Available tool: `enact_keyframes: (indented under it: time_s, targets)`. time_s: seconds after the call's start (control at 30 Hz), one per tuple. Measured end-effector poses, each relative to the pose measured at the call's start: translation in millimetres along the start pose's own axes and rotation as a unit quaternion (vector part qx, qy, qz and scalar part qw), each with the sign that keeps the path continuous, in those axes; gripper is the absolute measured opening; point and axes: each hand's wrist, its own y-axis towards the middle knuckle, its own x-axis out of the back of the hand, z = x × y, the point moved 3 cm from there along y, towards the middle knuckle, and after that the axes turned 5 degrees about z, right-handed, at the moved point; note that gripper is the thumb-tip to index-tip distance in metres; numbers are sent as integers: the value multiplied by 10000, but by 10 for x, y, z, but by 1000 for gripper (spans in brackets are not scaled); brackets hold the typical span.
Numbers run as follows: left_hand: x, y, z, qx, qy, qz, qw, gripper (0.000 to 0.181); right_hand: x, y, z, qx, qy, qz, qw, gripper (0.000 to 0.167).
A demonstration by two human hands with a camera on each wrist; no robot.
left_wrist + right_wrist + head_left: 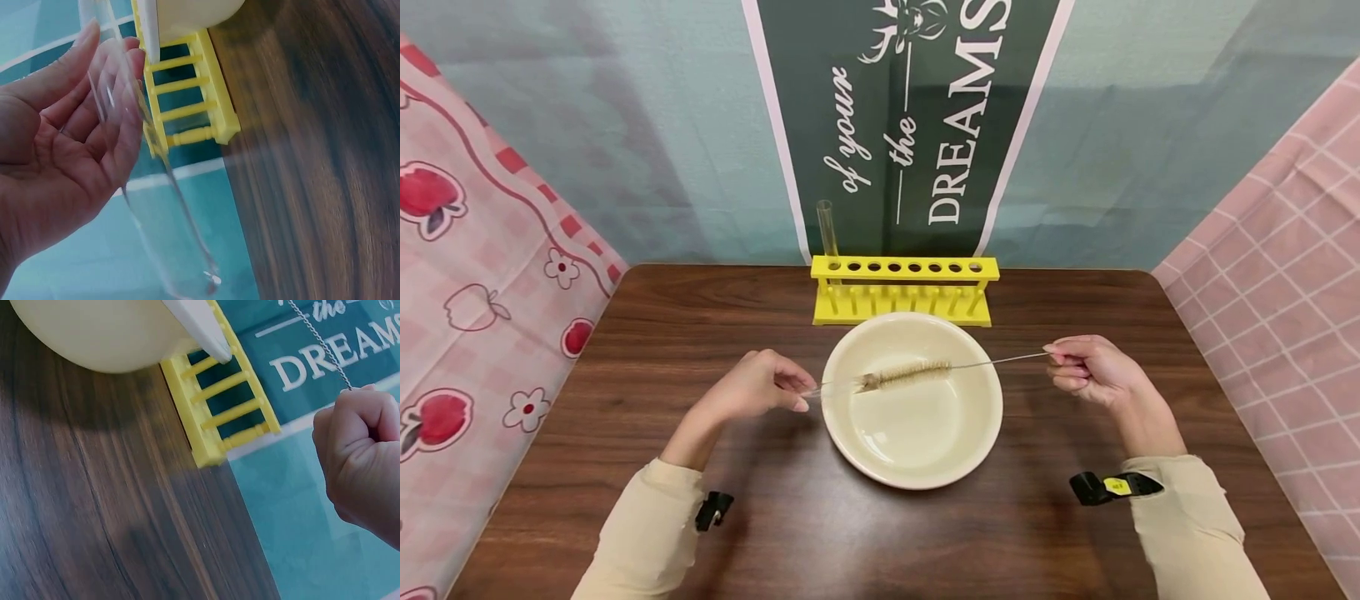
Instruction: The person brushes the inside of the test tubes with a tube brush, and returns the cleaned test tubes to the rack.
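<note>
Over the cream bowl (917, 482), my left hand (760, 387) pinches a clear glass test tube (842, 387) between thumb and fingers. The tube lies nearly level, its mouth facing right. My right hand (1097, 371) grips the twisted wire handle (1003, 360) of a test tube brush (917, 372). The tan bristles stretch across the bowl, with the brush's tip at the tube's mouth; how far in it reaches is hard to tell. In the left wrist view the tube (169, 250) crosses the palm. The right wrist view shows fingers curled round the wire (322, 344).
Behind the bowl stands a yellow test tube rack (850, 315), with another test tube (826, 225) upright in its leftmost hole. The brown wooden table (880, 542) meets a blue-green cloth backdrop (662, 150). Patterned pink cloths hang at both sides.
</note>
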Motion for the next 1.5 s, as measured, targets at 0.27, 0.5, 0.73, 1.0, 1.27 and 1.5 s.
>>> enact_keyframes:
  time_s: [0.27, 0.5, 0.73, 1.0, 1.27, 1.5]
  targets:
    - [160, -104, 116, 300, -38, -417, 9987, 17, 98, -138, 63, 243, 172, -36, 9995, 46]
    - [189, -93, 111, 376, -1, -722, 9967, 18, 74, -39, -49, 330, -177, -509, 9980, 47]
    - [219, -61, 69, 307, 110, -1112, 9933, 17, 20, 70, -131, 248, -775, -1010, 9915, 45]
    - [263, 58, -69, 367, -11, -1264, 9913, 18, 0, 150, -200, 50, -1286, -1224, 9841, 42]
    - [368, 207, -260, 475, -146, -1721, 9838, 19, 42, 173, -244, -82, -1722, -1388, 9752, 39]
    - [474, 350, -424, 498, -385, -2307, 9710, 19, 69, 180, -266, -234, -1982, -1537, 9678, 34]
